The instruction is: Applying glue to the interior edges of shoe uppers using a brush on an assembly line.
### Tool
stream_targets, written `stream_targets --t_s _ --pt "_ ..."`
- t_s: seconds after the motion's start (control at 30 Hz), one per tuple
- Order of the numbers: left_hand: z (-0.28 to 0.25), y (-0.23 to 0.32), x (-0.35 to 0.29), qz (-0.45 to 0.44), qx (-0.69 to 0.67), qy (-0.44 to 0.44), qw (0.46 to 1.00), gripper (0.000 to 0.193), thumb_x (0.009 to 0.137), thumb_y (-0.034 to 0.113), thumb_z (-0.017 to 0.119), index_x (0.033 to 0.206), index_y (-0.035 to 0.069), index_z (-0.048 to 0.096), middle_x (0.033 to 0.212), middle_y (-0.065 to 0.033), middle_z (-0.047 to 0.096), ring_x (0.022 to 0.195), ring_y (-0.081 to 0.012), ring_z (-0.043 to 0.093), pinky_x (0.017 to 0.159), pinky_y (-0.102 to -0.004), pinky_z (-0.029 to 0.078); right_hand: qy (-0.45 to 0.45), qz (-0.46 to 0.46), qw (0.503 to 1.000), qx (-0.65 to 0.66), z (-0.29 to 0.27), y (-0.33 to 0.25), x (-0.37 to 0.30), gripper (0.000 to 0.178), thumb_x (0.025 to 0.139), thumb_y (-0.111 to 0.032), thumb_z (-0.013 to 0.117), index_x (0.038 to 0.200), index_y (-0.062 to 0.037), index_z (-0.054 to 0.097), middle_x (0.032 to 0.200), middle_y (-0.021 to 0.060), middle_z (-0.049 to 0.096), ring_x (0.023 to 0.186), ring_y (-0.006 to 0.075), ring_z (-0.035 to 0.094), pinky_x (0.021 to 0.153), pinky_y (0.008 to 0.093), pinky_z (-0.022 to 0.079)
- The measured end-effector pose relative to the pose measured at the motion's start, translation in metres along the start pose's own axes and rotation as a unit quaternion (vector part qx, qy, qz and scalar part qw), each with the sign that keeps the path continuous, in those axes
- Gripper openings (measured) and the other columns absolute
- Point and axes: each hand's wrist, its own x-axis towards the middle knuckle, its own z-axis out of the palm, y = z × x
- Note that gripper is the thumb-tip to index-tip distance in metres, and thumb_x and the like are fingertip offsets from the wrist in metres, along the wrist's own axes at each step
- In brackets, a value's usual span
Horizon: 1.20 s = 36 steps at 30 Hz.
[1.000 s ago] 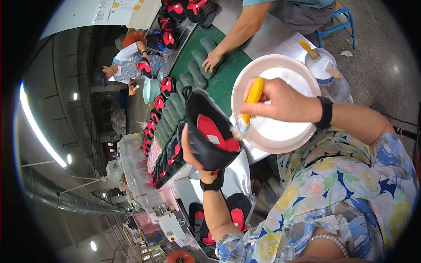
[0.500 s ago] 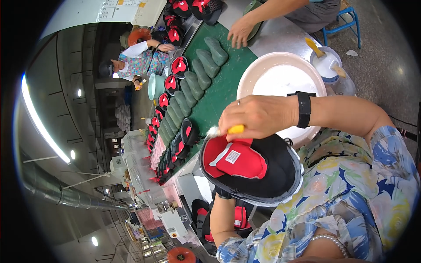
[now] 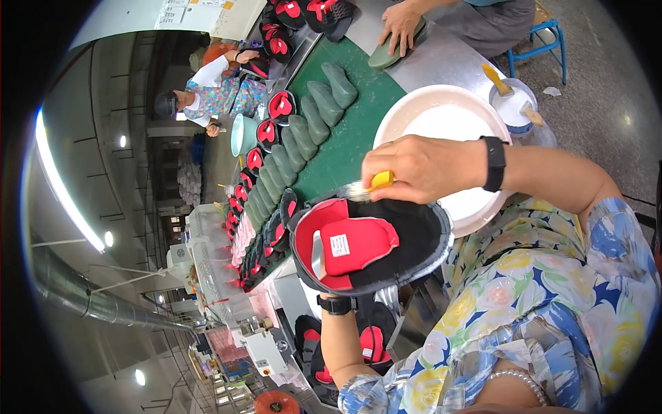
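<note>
A black shoe upper with a red lining and tongue is held tilted in front of me, its opening facing up. My left hand supports it from below; the fingers are hidden behind the upper. My right hand is closed on a yellow-handled brush, whose pale bristles are at the upper's far edge. White matter lines the upper's right rim. Just beyond my right hand stands a pale pink basin of white liquid, partly covered by that hand and forearm.
Green sole-shaped pieces and red-and-black uppers line the green work surface. A tub with brushes stands right of the basin. A co-worker's hand rests on a green piece; another person works at the left. More uppers lie below.
The upper has moved left and slightly up. My brush has shifted right along its far edge. The co-worker's hand and green piece moved right; the other person now reaches to an upper.
</note>
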Motion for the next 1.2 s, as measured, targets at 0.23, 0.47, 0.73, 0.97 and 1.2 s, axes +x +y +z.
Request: stream_targets --t_s 0.23,0.47,0.73,0.97,1.2 --pt "-0.01 -0.003 0.002 0.007 0.006 0.021 1.0 0.05 0.099 0.026 0.061 0.142 0.002 0.054 0.137 -0.0152 0.063 0.123 -0.0319 0.062 0.108 -0.0449 0.048 0.026 0.031 0.999 -0.015 -0.001 -0.001 -0.004 0.019 0.093 -0.017 0.07 0.097 -0.0052 0.056 0.087 0.0126 0.065 0.079 0.0365 0.067 0.069 0.0428 0.052" --pt "-0.021 -0.008 0.006 0.008 0.001 0.044 0.999 0.048 0.101 0.027 0.059 0.142 0.003 0.054 0.138 -0.015 0.063 0.123 -0.0324 0.061 0.109 -0.0464 0.048 -0.009 0.172 0.985 -0.022 -0.01 -0.005 -0.014 0.019 0.092 -0.018 0.071 0.097 -0.0038 0.058 0.078 0.0143 0.065 0.072 0.0332 0.068 0.067 0.0396 0.052" --pt "-0.057 -0.039 0.016 -0.013 -0.041 0.103 0.994 0.046 0.103 0.029 0.056 0.142 0.004 0.055 0.139 -0.0147 0.062 0.124 -0.033 0.061 0.109 -0.048 0.048 -0.021 0.125 0.989 0.075 0.039 -0.023 -0.027 0.015 0.091 -0.012 0.075 0.101 -0.0054 0.065 0.093 0.0109 0.071 0.085 0.0289 0.071 0.075 0.0361 0.055" --pt "-0.137 -0.084 0.044 -0.037 -0.1 0.2 0.974 0.045 0.105 0.03 0.054 0.141 0.004 0.055 0.139 -0.0145 0.062 0.124 -0.0334 0.06 0.11 -0.0495 0.048 0.094 0.263 0.96 -0.015 0.006 0.039 -0.026 0.017 0.095 -0.013 0.072 0.107 -0.003 0.065 0.09 0.0071 0.071 0.08 0.0161 0.068 0.073 0.0292 0.052" --pt "-0.278 -0.182 0.11 -0.014 -0.041 0.162 0.986 0.044 0.106 0.032 0.051 0.141 0.005 0.055 0.14 -0.0142 0.062 0.124 -0.0339 0.06 0.11 -0.0509 0.047 0.265 0.517 0.698 0.42 0.018 0.051 -0.019 0.022 0.1 -0.024 0.069 0.109 -0.003 0.065 0.098 0.006 0.068 0.086 0.0146 0.067 0.078 0.0271 0.056"
